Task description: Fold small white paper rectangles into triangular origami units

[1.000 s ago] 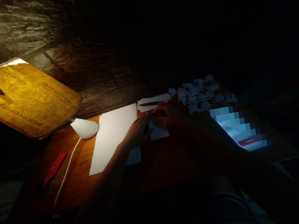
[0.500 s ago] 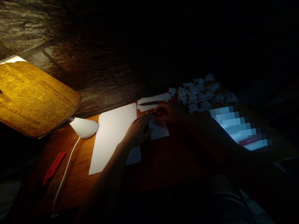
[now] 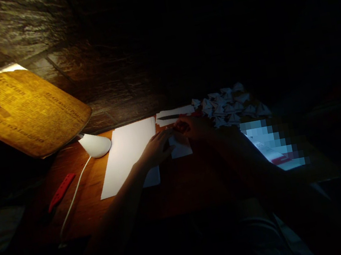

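A small white sheet of paper (image 3: 180, 145) lies on the wooden table between my hands. My left hand (image 3: 158, 146) rests on its left side and on the edge of the larger paper stack, fingers stretched out towards the right. At the small sheet's far edge, my right hand (image 3: 189, 127) is closed, its fingers curled together; shadow hides what, if anything, is in them. Just beyond the right hand, scissors with dark blades (image 3: 169, 117) and red handles lie on a pile of white paper pieces (image 3: 177, 111).
Large white sheets (image 3: 128, 152) lie left of my hands, beside a white lamp base (image 3: 97, 145) with a cord. A yellow printed sheet (image 3: 26, 113) shades the lamp. A red cutter (image 3: 61, 192) is at left. Folded paper pieces (image 3: 229, 106) and a lit screen (image 3: 270, 149) are at right.
The view has shifted very slightly. Both hands stay in nearly the same place over the small sheet.
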{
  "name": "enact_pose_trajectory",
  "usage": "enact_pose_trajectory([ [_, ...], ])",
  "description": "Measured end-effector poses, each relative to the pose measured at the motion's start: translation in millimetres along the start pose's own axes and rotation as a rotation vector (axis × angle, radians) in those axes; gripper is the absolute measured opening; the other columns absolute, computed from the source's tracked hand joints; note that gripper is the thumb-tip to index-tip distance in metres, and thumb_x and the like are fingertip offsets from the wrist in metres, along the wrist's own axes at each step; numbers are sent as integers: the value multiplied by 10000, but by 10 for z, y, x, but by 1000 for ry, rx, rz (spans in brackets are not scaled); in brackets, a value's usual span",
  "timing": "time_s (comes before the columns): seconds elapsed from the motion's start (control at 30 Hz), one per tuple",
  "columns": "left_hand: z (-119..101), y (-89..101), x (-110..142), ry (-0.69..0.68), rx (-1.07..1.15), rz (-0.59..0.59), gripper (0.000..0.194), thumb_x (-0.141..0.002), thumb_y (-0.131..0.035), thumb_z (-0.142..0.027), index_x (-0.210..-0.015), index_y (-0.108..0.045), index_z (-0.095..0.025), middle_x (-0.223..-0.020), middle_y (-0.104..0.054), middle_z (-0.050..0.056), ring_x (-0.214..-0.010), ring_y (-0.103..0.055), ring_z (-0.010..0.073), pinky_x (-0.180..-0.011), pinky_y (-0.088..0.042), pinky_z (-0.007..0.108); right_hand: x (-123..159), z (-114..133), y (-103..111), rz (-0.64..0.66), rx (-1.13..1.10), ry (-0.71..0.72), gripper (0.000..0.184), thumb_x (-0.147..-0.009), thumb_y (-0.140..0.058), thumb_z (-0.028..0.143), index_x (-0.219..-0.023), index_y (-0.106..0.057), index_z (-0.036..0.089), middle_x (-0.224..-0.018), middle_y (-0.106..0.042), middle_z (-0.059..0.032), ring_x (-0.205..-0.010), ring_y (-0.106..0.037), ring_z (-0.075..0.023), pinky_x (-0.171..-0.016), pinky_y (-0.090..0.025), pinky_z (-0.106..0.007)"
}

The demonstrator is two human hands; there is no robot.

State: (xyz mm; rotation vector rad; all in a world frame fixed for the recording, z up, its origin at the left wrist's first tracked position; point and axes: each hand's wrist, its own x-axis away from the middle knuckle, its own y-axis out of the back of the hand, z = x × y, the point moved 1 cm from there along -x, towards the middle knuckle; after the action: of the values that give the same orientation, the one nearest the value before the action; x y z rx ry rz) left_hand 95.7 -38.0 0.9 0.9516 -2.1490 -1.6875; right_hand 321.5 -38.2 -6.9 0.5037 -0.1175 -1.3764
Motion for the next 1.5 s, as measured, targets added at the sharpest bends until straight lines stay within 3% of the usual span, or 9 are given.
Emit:
enact_pose_trajectory([
  [0.23,19,-7,19,-25,-11,-3,514,-959,-611,-285,-1457,-512,-209,-1619,-469,183,-1494,-482,355,-1206,-441,622,46,37,-14,5,211,92,335,-714,-610,6,-935,-796,176,-1014,-765,-83,-927,-691,-199,-836,-555,-320],
  [0.43,6,-10,4,-17,-27,-1,496,-937,-617,-259,-1421,-517,-206,-1592,-492,183,-1477,-497,356,-1204,-450,607,123,126,-62,6,399,130,427,-831,-579,7,-1157,-812,155,-1111,-695,-125,-1010,-661,-212,-969,-528,-374],
  [0.7,4,-15,-2,-18,-22,-6,562,-941,-615,-270,-1481,-470,-213,-1592,-502,188,-1474,-505,354,-1200,-448,619,155,322,-89,93,544,105,345,-930,-525,46,-1097,-823,91,-1140,-649,-191,-1052,-620,-240,-998,-496,-377],
  [0.9,-30,2,-13,-11,-28,-12,556,-934,-603,-260,-1472,-473,-209,-1573,-524,180,-1464,-520,351,-1193,-465,592,176,383,-46,104,717,104,333,-927,-541,68,-1060,-838,138,-1097,-666,-187,-1049,-623,-276,-944,-511,-398],
  [1.13,-65,19,-9,-10,-9,-13,586,-939,-582,-246,-1509,-453,-207,-1548,-545,184,-1462,-520,352,-1188,-468,595,294,528,52,100,800,49,285,-933,-564,103,-1001,-839,137,-1116,-697,-206,-1108,-633,-338,-935,-504,-462],
  [1.3,-30,-3,-7,19,-20,-1,716,-884,-595,-211,-1569,-389,-191,-1591,-496,201,-1468,-509,371,-1191,-457,600,401,722,69,87,813,-43,257,-909,-577,61,-890,-830,106,-1094,-707,-257,-1153,-628,-408,-935,-496,-513],
  [1.5,-35,-5,-4,-4,-18,6,741,-847,-580,-164,-1563,-393,-208,-1595,-493,177,-1484,-485,343,-1212,-429,587,468,854,89,130,871,-131,263,-931,-569,100,-964,-829,91,-1169,-710,-267,-1209,-613,-408,-992,-488,-514],
])
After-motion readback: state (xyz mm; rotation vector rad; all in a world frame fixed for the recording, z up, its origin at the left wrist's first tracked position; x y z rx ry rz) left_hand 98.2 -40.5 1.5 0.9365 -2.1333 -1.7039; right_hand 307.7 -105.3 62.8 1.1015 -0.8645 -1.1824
